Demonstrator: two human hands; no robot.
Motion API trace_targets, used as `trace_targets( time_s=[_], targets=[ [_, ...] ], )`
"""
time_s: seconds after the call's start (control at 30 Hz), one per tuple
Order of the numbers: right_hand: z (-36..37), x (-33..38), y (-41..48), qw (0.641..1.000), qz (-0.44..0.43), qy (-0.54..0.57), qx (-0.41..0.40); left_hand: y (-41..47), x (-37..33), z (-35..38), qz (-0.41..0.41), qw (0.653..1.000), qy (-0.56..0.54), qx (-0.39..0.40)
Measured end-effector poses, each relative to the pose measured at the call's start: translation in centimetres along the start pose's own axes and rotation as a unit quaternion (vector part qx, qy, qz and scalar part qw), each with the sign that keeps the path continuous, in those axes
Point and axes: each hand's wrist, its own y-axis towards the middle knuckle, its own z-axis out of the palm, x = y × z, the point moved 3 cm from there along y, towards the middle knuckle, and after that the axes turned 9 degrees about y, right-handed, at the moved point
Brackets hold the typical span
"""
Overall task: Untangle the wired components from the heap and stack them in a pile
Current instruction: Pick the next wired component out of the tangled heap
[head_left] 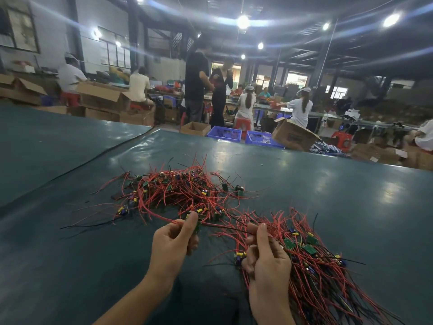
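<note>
Hands: 2 in view, the left hand and the right hand, both bare; the forearms are cut off by the lower frame edge.
Heap: 1 tangled heap of thin red and black wires with small green circuit boards, lying on the dark green glossy desk beyond the hands, centre-left.
Pile: 1 sorted pile of the same red-wired green boards, on the desk at the right, touching the right hand.
Component count: not countable in either group, because the wires overlap and the boards are small. At least 2 loose boards lie just beside the heap's right edge.
Left grip: thumb and forefinger clamped on a red wire at the heap's near edge. A green board under the fingertips is partly hidden.
Right grip: thumb and forefinger closed on a thin black wire; the lower fingers curl round wires at the pile's left end.
Black wire axis: left to right between the 2 hands, nearly level.
Pile axis: boards gathered at the upper-left end; wire ends fan toward the lower right and are cut off by the frame.
Heap axis: no single direction.
Hidden: the board that the black wire belongs to cannot be told.
Background: 2 blue plastic lattice crates and 1 open brown cardboard box beyond the desk's far edge; blurred workers further back.
</note>
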Motion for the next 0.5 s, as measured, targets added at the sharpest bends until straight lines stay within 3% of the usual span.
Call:
trace_targets(
  time_s=[0.1, 0.2, 0.37, 0.5],
  targets=[
    [0.3, -0.2, -0.3, 0.996, 0.018, 0.054, 0.067, 0.4, 0.0, -0.2, -0.045, 0.996, -0.072, 0.011],
    [0.2, -0.4, -0.3, 0.995, 0.04, 0.051, 0.072, 0.3, -0.5, 0.2, -0.09, 0.98, -0.133, 0.118],
    [1.2, -2.0, -1.2, 0.978, 0.088, -0.139, 0.129, -1.5, -0.7, 1.8, -0.126, 0.934, -0.093, 0.322],
    [1.9, -2.4, -1.8, 0.974, 0.096, -0.13, 0.16, -2.2, -0.6, 2.1, -0.143, 0.925, -0.031, 0.352]
  ],
)
